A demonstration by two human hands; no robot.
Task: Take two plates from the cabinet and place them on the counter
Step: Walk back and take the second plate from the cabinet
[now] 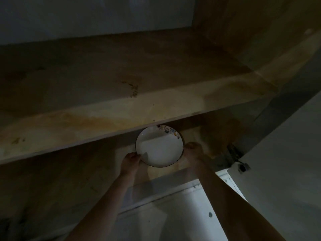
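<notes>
A round white plate with a thin dark rim and small coloured marks on its far edge sits low inside the wooden cabinet, just under a shelf board. My left hand grips the plate's left edge. My right hand grips its right edge. Both forearms reach up from the bottom of the view. Whether a second plate lies under the white plate cannot be told in the dim light.
The upper shelf is bare, stained wood. An open cabinet door with a metal hinge stands at the right. A white frame runs below the cabinet opening. The scene is dark.
</notes>
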